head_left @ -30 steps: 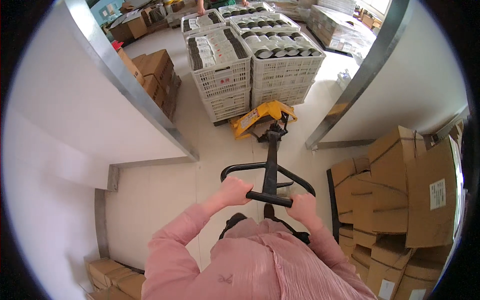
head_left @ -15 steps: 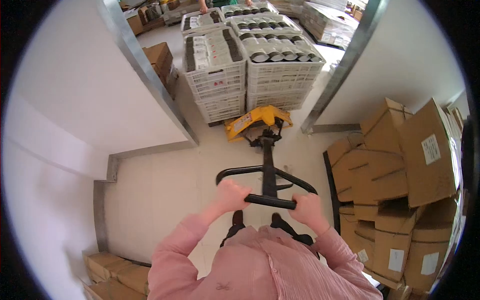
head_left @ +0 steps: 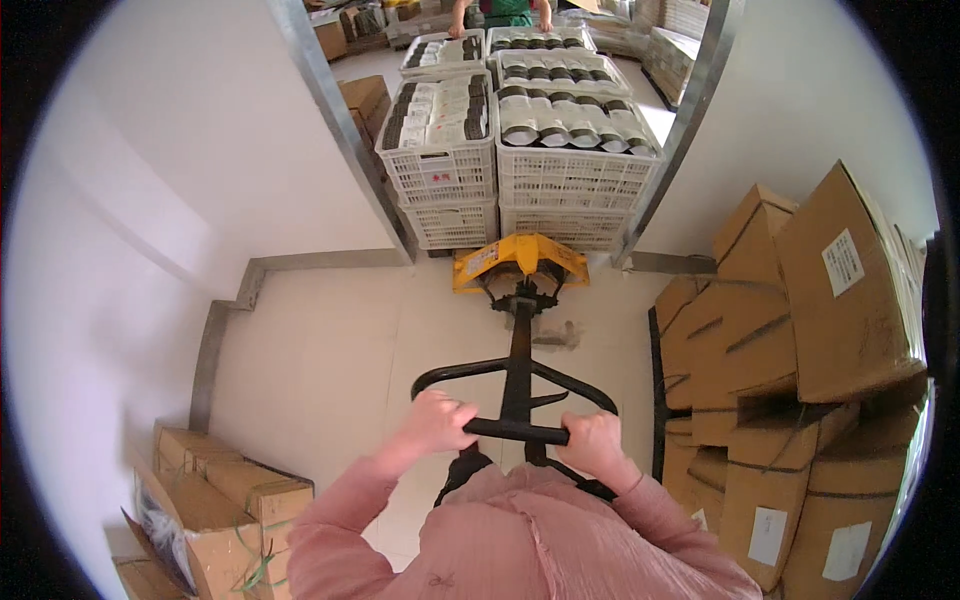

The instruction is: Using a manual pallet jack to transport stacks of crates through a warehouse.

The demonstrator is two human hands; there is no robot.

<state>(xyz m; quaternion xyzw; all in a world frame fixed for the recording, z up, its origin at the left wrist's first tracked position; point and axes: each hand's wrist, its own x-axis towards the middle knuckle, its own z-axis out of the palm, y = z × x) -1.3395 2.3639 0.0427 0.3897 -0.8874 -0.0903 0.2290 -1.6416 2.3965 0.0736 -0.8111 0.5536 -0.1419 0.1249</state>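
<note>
While left hand (head_left: 437, 421) and right hand (head_left: 594, 443) grip the black handle (head_left: 515, 431) of the pallet truck (head_left: 527, 251), white crates (head_left: 575, 182) stand loaded, seemingly only partway through the metal door frame (head_left: 690, 110).

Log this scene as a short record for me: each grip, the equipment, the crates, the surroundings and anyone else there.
Left grip: closed around the left end of the black handle bar
Right grip: closed around its right end
Equipment: yellow pallet jack
Crates: stacked white crates beyond the jack, holding black-and-white packs
Surroundings: cardboard boxes at right, brown cartons at lower left
Other person: co-worker in green, behind the crates
</note>
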